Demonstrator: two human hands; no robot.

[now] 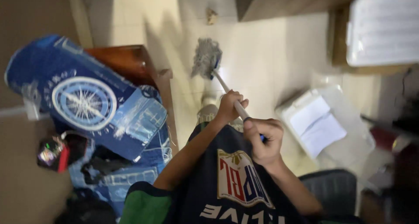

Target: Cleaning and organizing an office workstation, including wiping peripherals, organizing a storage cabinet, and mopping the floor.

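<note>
Dark jersey fabric fills the foreground. Both hands clench a slim, smooth mop handle: right hand nearer, left hand farther down. Its shaggy grey mop head rests on glossy pale floor tiles, beside a blue patterned quilt and a clear plastic box.

Setting: we see a home, probably a bedroom.
Floor: pale tiles.
Furnishings: blue patterned bedding, wooden furniture, clear plastic storage box.
</note>
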